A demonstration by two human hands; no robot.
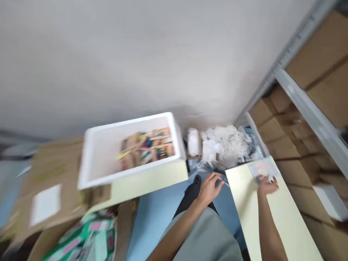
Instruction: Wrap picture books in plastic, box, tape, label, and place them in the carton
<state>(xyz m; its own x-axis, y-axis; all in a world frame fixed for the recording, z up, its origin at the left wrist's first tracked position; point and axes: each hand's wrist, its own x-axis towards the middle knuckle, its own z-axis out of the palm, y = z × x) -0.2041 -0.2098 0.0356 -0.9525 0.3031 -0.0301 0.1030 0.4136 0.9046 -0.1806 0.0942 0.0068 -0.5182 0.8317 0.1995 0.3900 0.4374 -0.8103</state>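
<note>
The picture is blurred by motion. My right hand (268,185) rests on a pale blue-and-pink sheet or packet (262,168) lying at the far end of a cream tabletop (274,221). My left hand (210,188) hangs over the blue floor beside that table's corner, fingers curled; a thin white sliver shows at its fingertips, too blurred to identify. A white foam box (130,148) with colourful small packs inside sits on another cream surface to the left.
A heap of torn white paper scraps (225,146) lies on the floor beyond the hands. Metal shelving (307,105) with cardboard boxes stands at right. Cardboard boxes (51,195) and green-pink packets (87,239) are at lower left. A white wall is behind.
</note>
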